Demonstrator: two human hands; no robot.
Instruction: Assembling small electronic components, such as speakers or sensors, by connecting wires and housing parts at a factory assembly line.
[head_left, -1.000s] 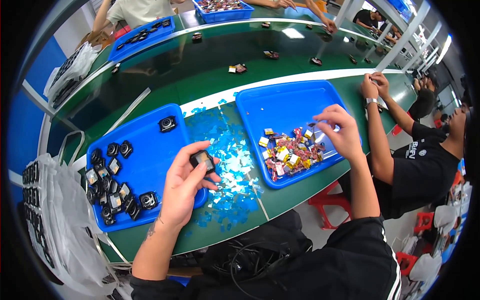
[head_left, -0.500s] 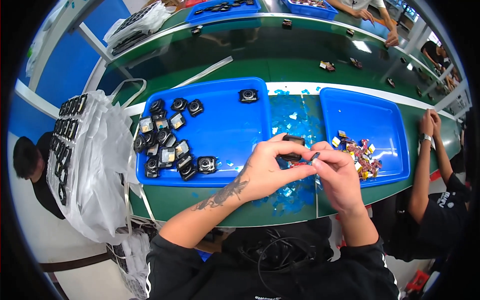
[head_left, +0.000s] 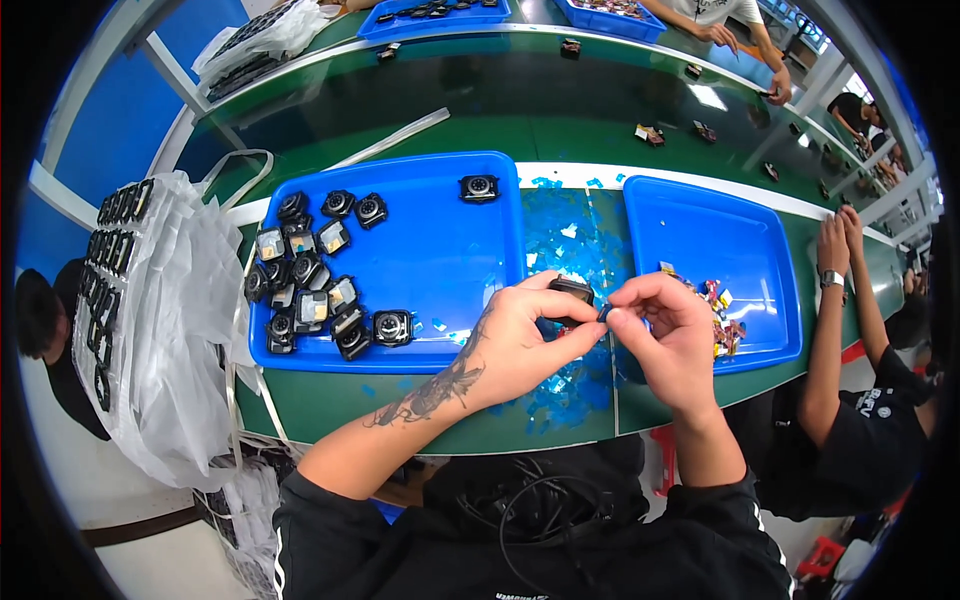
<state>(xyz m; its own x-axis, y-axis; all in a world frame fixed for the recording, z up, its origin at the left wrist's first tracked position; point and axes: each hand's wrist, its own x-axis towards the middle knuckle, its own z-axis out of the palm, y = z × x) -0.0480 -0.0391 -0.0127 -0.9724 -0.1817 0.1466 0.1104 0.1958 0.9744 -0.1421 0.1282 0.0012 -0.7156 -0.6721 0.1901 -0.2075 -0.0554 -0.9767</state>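
Observation:
My left hand is closed around a black smartwatch case, whose dark square face shows above the fingers. At its thumb tip, my right hand pinches a small dark bluish piece, too small to name exactly. The two hands nearly meet there, and the fingers hide most of the case's lower side. To the left, a blue tray holds several black watch cases, some with round backs up. On the right, another blue tray contains a heap of small parts with yellow and red bits.
Blue film scraps litter the green table between the trays. Left stands a stack of watch-part trays in white plastic wrap. Beyond a white rail lies a green belt with scattered parts. A co-worker's arms rest at the right.
The view has shifted, so the scene sits slightly further left. My right hand's index finger has lifted and opened away from the left fingers, while its tips still pinch the small piece.

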